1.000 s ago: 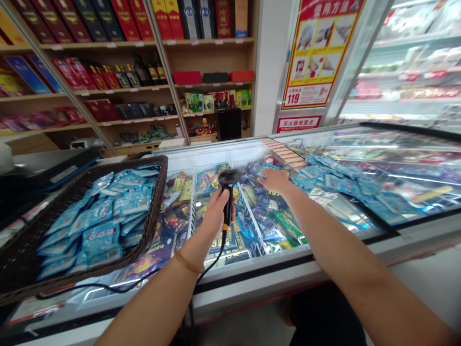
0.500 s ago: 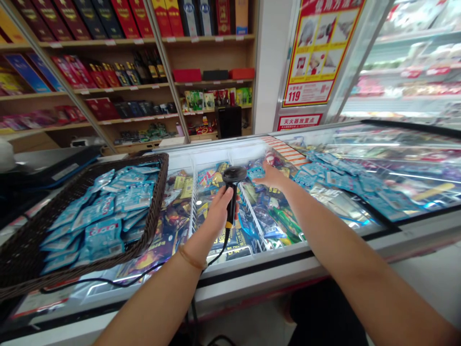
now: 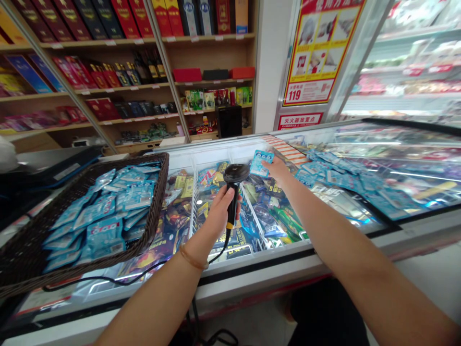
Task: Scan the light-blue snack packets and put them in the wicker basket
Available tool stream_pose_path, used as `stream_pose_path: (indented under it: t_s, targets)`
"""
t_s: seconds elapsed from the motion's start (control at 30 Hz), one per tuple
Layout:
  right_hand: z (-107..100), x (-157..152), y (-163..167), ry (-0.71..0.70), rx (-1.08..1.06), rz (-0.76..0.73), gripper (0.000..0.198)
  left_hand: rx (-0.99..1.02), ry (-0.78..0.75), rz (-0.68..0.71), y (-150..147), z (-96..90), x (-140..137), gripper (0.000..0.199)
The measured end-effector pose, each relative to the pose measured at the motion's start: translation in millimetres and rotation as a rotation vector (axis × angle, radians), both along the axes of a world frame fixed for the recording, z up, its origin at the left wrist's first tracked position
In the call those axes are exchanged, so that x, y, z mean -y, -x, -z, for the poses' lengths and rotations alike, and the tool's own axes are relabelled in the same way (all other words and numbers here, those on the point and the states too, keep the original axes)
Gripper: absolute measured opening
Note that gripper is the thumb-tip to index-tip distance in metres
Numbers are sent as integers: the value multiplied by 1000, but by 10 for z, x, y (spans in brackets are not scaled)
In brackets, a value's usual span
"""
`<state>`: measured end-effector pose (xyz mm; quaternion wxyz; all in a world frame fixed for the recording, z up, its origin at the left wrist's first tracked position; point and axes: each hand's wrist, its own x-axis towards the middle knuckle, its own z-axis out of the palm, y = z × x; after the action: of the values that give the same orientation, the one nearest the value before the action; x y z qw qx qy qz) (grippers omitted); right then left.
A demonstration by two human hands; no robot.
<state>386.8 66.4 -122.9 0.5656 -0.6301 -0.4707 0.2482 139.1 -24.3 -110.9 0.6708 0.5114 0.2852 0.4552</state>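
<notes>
My left hand (image 3: 221, 210) is wrapped round the black handle of a barcode scanner (image 3: 236, 174), its head upright over the freezer. Just right of the scanner head, my right hand (image 3: 276, 169) pinches a small blue packet (image 3: 261, 163) by its lower right side, with the printed face towards me. A dark wicker basket (image 3: 163, 192) on the left holds a heap of like blue packets (image 3: 104, 233). More blue packets (image 3: 345, 179) lie in a loose pile on the glass to the right of my right forearm.
Beneath my hands is a chest freezer (image 3: 252, 276) with wire dividers and bagged goods. The scanner's black cord (image 3: 144, 273) runs across its front and hangs down. Shelves of boxed goods (image 3: 212, 41) stand behind, and a glass-fronted display (image 3: 406, 72) is at the right.
My right hand has turned the blue packet up so its face shows, slightly right of the scanner head. The left hand and scanner have hardly moved.
</notes>
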Motion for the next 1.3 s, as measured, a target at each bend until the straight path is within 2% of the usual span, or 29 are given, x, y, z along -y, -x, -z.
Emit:
stream_pose_path:
  t_s: [0.13, 0.27, 0.53, 0.83, 0.97, 1.13, 1.3]
  targets:
    - [-132, 62, 72, -75, -336, -87, 23, 27, -63, 15, -2, -32, 60, 46]
    - [-279, 152, 167, -152, -481, -157, 21, 31, -104, 48, -18, -39, 102, 44]
    - [-404, 275, 360, -181, -521, -200, 31, 18, -121, 114, -38, -50, 179, 45]
    - [-478, 337, 395, -168, -456, -150, 31, 5, -69, 118, -43, -93, 203, 46]
    - [-469, 326, 394, -165, -443, -130, 31, -15, -86, 126, -44, -77, 205, 46]
    - [-432, 308, 378, -200, -497, -175, 30, -19, -104, 135, -31, -72, 198, 47]
    - [-356, 256, 325, -184, -458, -134, 31, -2, -106, 132, -58, -54, 178, 50]
